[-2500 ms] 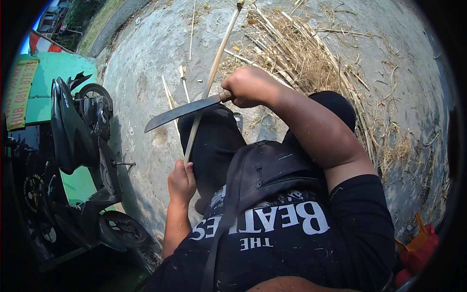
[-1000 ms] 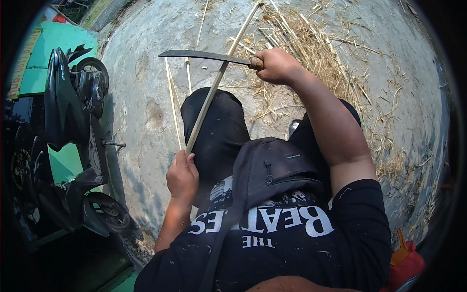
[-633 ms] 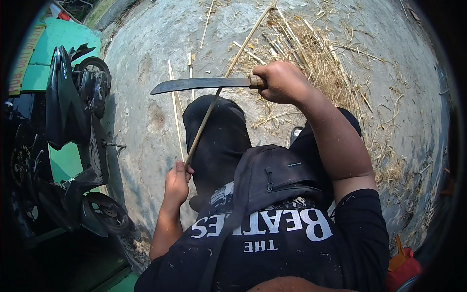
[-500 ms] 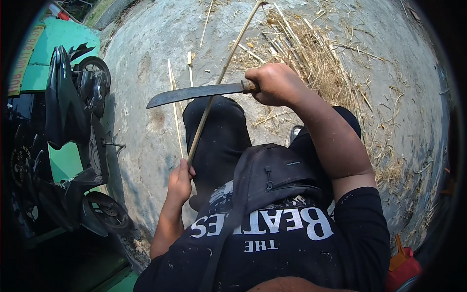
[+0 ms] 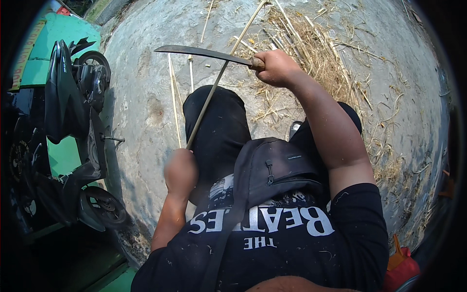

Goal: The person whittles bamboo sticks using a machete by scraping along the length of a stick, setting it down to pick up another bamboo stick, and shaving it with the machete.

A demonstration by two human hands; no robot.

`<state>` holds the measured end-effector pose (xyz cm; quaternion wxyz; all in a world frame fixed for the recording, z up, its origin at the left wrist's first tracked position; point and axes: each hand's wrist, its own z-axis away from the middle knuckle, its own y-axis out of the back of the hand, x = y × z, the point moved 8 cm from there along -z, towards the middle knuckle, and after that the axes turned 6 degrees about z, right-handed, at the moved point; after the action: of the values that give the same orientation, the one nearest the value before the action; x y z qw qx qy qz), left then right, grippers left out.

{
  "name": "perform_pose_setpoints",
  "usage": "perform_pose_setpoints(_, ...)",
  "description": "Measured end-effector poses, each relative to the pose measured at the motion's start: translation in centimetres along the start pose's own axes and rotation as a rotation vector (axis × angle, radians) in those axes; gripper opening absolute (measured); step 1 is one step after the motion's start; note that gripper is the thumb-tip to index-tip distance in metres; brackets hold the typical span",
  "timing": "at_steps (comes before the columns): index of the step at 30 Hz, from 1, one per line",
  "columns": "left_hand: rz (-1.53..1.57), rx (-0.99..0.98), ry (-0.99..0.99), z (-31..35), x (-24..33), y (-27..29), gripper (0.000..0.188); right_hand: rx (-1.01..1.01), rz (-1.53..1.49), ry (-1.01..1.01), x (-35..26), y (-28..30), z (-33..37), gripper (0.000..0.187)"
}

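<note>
My right hand (image 5: 278, 68) is closed round the wooden handle of a machete (image 5: 204, 51), whose long dark blade points left. The blade lies across a long, thin stick that looks like bamboo (image 5: 208, 100), over its upper part. Down at the stick's near end, my left hand (image 5: 181, 171) is closed on it, though the hand looks smeared. From there the stick slants up and right, passing over my left knee (image 5: 219, 117) to the far edge of the view.
Dry shavings and split strips (image 5: 321, 58) are heaped at the far right on the concrete ground (image 5: 141, 73). Thin pale strips (image 5: 174, 102) lie beyond my left hand. A black motorcycle (image 5: 73, 97) stands at left. A dark bag (image 5: 282, 163) rests against my body.
The machete and my right hand have moved farther away along the stick, and the blade's tip now tilts up. My left hand has shifted slightly away from me, still holding the stick.
</note>
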<state>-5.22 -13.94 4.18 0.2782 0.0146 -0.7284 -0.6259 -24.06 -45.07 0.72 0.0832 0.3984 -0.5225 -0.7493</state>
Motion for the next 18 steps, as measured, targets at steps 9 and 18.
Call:
perform_pose_setpoints(9,-0.023,0.000,0.013,0.4,-0.7,-0.2,0.027,0.071,0.185,0.175,-4.6,0.9,1.8,0.014)
perform_pose_setpoints(18,-0.053,-0.008,0.026,0.4,-1.0,-0.3,0.028,0.143,0.164,0.135,-3.0,0.3,1.0,0.013)
